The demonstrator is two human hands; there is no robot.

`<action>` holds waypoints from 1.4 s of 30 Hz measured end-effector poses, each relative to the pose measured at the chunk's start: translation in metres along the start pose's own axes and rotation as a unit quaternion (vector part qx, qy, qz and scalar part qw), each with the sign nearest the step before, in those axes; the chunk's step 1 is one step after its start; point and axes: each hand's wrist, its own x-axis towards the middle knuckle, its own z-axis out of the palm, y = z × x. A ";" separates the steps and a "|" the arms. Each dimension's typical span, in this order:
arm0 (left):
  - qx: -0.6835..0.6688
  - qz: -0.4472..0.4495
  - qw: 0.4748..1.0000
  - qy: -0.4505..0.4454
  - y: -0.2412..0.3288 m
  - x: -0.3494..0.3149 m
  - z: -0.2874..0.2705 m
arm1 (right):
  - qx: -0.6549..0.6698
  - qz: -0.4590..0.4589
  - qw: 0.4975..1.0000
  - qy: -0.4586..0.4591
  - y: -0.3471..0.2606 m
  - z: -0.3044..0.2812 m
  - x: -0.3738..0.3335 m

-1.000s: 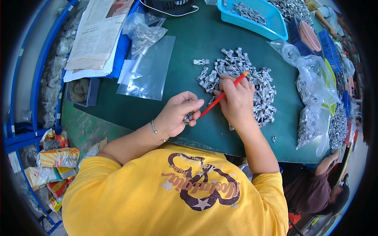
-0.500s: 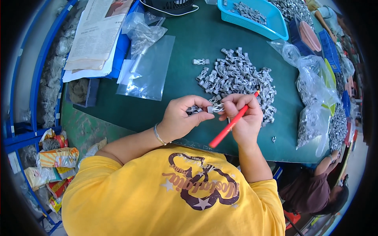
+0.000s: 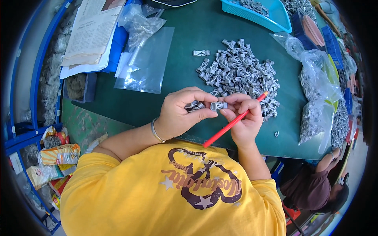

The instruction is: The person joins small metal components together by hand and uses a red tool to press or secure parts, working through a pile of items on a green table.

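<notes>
The left grip (image 3: 177,114) is clamped on a looped grey part (image 3: 218,106), thumb and forefinger at its left end; further grey parts (image 3: 195,105) sit within the curled fingers. The right grip (image 3: 247,117) is closed on a red pen-shaped tool (image 3: 225,133), with its fingertips at the right end of the same looped grey part. The tool slants from lower left to upper right. The looped grey part is positioned between the two hands, in front of the pile (image 3: 238,72) of similar parts on the green desk (image 3: 183,47). One single part (image 3: 201,52) lies left of the pile. A flat clear bag (image 3: 151,72) lies farther left; a filled clear bag (image 3: 313,94) lies at the right. A turquoise basket (image 3: 281,20) holding grey parts stands at the far side.
</notes>
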 end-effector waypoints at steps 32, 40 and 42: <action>-0.046 -0.166 0.985 0.027 -0.014 -0.001 -0.013 | -0.008 0.042 0.999 -0.023 -0.004 -0.005 0.017; 0.004 -0.051 0.999 -0.009 -0.012 -0.002 -0.013 | 0.036 0.096 0.995 -0.005 -0.006 -0.005 0.010; 0.029 -0.005 0.999 -0.013 -0.011 -0.003 -0.012 | 0.052 0.135 0.989 0.007 -0.006 -0.006 0.008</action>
